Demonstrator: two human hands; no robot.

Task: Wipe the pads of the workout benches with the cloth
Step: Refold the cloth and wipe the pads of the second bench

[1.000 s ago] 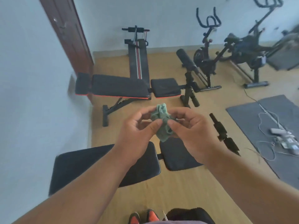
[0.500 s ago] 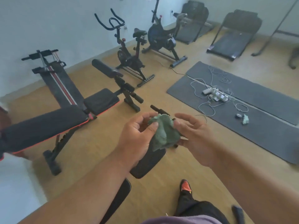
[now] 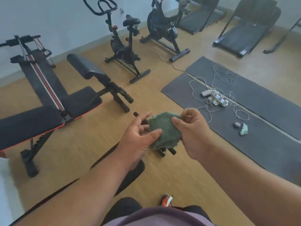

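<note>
A green cloth [image 3: 164, 129] is spread between both hands at mid-frame, above the floor. My right hand [image 3: 192, 132] pinches its upper right edge with thumb and curled fingers. My left hand [image 3: 138, 136] holds its left edge, thumb on top and fingers underneath. A black workout bench with red trim [image 3: 29, 123] stands at the left, its seat pad [image 3: 81, 101] beside the back pad. Another black bench pad [image 3: 130, 175] lies under my left forearm, mostly hidden.
A sit-up board [image 3: 42, 75] runs along the wall behind the left bench. Two exercise bikes [image 3: 125, 46] and treadmills [image 3: 244, 33] stand at the back. Grey mats [image 3: 260, 128] at the right carry a power strip [image 3: 216, 97] and tangled cables. My orange shoe [image 3: 166, 200] shows below.
The view has swung right, from the benches toward the bikes and mats. The bunched cloth has been opened out flatter between my hands, and my right hand now pinches it.
</note>
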